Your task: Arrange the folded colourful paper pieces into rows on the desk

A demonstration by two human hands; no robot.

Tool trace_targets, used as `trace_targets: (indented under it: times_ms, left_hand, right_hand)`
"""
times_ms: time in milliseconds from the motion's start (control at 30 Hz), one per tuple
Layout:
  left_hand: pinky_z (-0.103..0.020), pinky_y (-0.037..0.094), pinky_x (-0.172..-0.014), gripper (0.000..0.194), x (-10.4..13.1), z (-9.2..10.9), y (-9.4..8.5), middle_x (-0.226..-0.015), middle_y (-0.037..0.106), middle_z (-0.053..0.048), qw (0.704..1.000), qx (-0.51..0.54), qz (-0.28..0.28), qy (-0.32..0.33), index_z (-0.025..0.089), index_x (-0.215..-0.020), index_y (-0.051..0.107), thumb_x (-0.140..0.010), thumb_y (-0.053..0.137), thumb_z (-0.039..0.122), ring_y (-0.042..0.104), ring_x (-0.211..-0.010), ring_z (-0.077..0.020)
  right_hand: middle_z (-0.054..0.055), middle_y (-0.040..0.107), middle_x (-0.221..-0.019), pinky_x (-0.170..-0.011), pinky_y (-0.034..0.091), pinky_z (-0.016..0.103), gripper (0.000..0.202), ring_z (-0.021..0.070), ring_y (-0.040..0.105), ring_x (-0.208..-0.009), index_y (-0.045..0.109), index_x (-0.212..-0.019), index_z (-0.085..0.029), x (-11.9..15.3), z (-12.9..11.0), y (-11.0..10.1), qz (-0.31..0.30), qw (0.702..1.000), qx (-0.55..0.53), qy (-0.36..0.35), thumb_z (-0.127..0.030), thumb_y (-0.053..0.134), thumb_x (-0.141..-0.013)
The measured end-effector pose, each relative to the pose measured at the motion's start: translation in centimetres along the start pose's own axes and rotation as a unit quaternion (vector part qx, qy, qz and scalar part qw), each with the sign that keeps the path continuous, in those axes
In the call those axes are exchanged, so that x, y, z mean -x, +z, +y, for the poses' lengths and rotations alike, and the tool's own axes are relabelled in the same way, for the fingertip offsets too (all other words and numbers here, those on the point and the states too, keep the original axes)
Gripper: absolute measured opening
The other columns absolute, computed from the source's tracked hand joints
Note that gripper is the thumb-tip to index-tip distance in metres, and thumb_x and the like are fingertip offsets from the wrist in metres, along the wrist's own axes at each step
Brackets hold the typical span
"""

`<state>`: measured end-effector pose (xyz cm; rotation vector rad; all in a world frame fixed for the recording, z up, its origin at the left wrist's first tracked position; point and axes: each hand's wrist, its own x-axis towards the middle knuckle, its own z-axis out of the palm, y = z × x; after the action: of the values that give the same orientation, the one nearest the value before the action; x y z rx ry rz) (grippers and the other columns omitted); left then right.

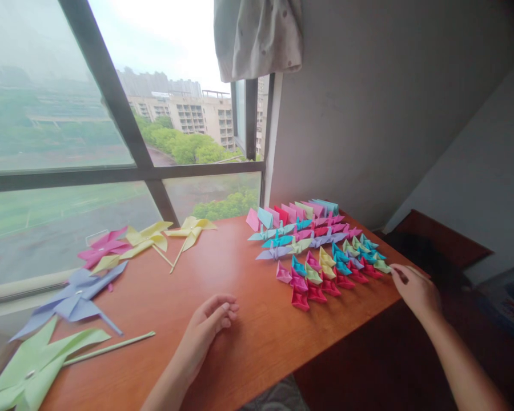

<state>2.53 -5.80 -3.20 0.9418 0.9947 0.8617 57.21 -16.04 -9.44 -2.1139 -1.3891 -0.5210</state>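
Note:
On the right part of the wooden table (188,302) stand rows of folded paper pieces. Small boats in several colours are in front, among them a red boat (300,299) at the near corner. Behind them lie winged shapes such as a lavender one (274,252), then upright folded pieces like a pink one (252,219). My right hand (415,290) pinches the tip of a pale green boat (382,266) at the right end of the rows. My left hand (212,319) rests by the table's middle, fingers loosely curled and apart, holding nothing.
Paper pinwheels lie at the left: green (36,365), blue (77,297), pink (105,247) and yellow (192,229). A window (145,174) borders the table's far left side. A grey wall rises behind the boats, and a curtain (257,40) hangs above.

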Motion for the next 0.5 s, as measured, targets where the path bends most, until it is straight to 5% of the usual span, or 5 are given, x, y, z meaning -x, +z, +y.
trace_targets:
  times_ms: [267, 367, 500]
  left_hand:
    - [-0.021, 0.046, -0.064, 0.033, 0.1, 0.0, 0.0, -0.085, 0.071, -0.007, 1.000, 0.005, -0.002, 0.005, 0.015, -0.090, 0.072, -0.070, 0.080, 0.040, 0.062, -0.072, -0.0141]
    - [-0.021, 0.045, -0.063, 0.029, 0.3, -0.1, 0.2, -0.085, 0.071, -0.007, 1.000, 0.021, -0.003, 0.002, 0.015, -0.089, 0.071, -0.071, 0.079, 0.037, 0.061, -0.072, -0.0134]
    - [-0.020, 0.044, -0.062, 0.026, 0.4, 0.3, 0.3, -0.085, 0.071, -0.007, 1.000, 0.023, -0.006, -0.003, 0.015, -0.088, 0.070, -0.073, 0.076, 0.036, 0.061, -0.071, -0.0126]
  right_hand:
    - [0.010, 0.073, -0.097, -0.060, 0.045, 0.032, 0.036, 0.0219, 0.065, -0.072, 0.070, -0.100, -0.019, -0.5, -2.1, -2.1, 0.020, 1.000, 0.020, 0.011, -0.042, 0.047, -0.084]
    - [0.011, 0.073, -0.094, -0.060, 0.046, 0.034, 0.038, 0.0236, 0.066, -0.071, 0.070, -0.100, -0.019, -0.5, -6.0, -3.3, 0.060, 0.998, 0.001, -0.008, -0.045, 0.046, -0.087]
    - [0.010, 0.073, -0.094, -0.067, 0.050, 0.034, 0.035, 0.0221, 0.066, -0.070, 0.070, -0.102, -0.019, 0.3, -14.1, -4.4, 0.083, 0.992, -0.079, -0.053, -0.045, 0.050, -0.090]
